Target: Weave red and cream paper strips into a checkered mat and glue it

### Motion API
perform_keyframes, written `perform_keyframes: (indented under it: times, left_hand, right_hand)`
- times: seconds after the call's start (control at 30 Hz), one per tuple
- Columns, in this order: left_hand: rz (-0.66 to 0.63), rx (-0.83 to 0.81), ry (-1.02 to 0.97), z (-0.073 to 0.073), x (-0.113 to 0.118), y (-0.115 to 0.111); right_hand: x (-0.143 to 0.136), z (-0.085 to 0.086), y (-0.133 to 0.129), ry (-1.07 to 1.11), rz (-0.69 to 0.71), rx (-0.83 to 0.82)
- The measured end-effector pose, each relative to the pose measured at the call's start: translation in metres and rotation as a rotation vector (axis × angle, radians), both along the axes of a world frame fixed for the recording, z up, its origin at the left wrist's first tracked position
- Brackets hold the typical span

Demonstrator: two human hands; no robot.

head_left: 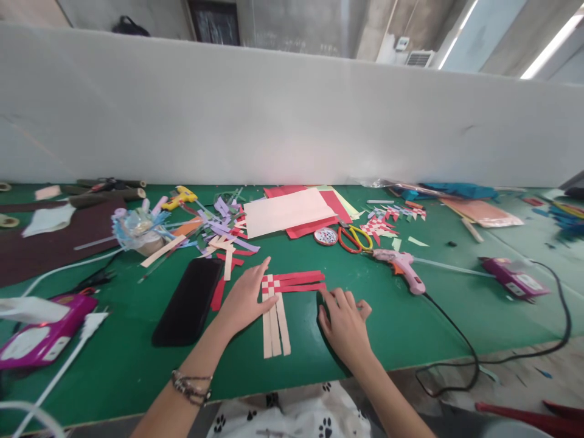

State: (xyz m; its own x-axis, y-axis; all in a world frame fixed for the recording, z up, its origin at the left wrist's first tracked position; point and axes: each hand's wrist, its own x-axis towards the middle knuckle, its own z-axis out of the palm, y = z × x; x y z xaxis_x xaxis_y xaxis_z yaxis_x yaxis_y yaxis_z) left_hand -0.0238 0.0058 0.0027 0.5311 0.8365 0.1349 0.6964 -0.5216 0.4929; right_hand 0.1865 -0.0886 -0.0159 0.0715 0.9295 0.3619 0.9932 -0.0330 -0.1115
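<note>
Red paper strips (301,281) and cream paper strips (276,328) cross on the green table in a small checkered weave (270,283). The red ends stretch to the right and the cream ends towards me. My left hand (246,298) lies at the weave's left side, fingers extended, its thumb on the cream strips. At the right ends of the red strips rests my right hand (344,316), its fingers loosely bent and apart, a fingertip by the lowest strip. Nothing shows gripped in either hand.
A black phone (189,304) lies left of my left hand. Scissors (356,238), a pink glue gun (401,267) and a cream paper sheet (287,212) lie beyond. Purple power strips (50,328) with cords flank the work. A white partition (292,115) stands behind.
</note>
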Motion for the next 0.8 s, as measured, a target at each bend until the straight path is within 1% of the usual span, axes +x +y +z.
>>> perform_keyframes:
  times: [0.1, 0.17, 0.27, 0.37, 0.43, 0.5, 0.57, 0.63, 0.67, 0.7, 0.73, 0.8]
  left_hand:
    - [-0.038, -0.036, 0.035, -0.001, 0.000, 0.004]
    - [-0.025, -0.058, 0.047, 0.003, 0.002, 0.004]
    - [0.010, -0.110, 0.024, 0.009, 0.005, 0.001]
    - [0.021, -0.214, -0.116, 0.008, 0.004, -0.001]
    - [0.043, -0.293, -0.249, 0.004, 0.001, 0.000]
    - [0.068, -0.389, -0.408, 0.000, -0.002, 0.003]
    - [0.105, -0.497, -0.552, 0.000, -0.006, 0.006]
    - [0.154, -0.571, -0.641, 0.002, -0.008, 0.007]
    - [0.178, -0.589, -0.665, 0.005, -0.009, 0.008]
    - [0.200, -0.597, -0.677, 0.007, -0.010, 0.008]
    - [0.215, -0.603, -0.680, 0.009, -0.011, 0.008]
    - [0.226, -0.611, -0.681, 0.013, -0.012, 0.008]
  right_hand:
    - [0.000, 0.001, 0.001, 0.040, 0.029, 0.018]
    - [0.003, 0.005, 0.003, 0.092, 0.047, 0.037]
    - [0.016, 0.019, 0.010, 0.172, 0.045, 0.076]
    - [0.042, 0.044, 0.025, 0.221, 0.050, 0.127]
    - [0.065, 0.067, 0.040, 0.242, 0.053, 0.150]
    - [0.089, 0.091, 0.061, 0.262, 0.038, 0.117]
    - [0.108, 0.110, 0.088, 0.235, -0.005, -0.001]
    - [0.120, 0.122, 0.119, 0.117, -0.009, -0.214]
    - [0.122, 0.125, 0.134, 0.051, -0.021, -0.360]
    - [0.123, 0.125, 0.149, 0.029, -0.028, -0.443]
    - [0.123, 0.122, 0.163, 0.014, -0.033, -0.500]
    - [0.120, 0.112, 0.185, -0.016, -0.053, -0.617]
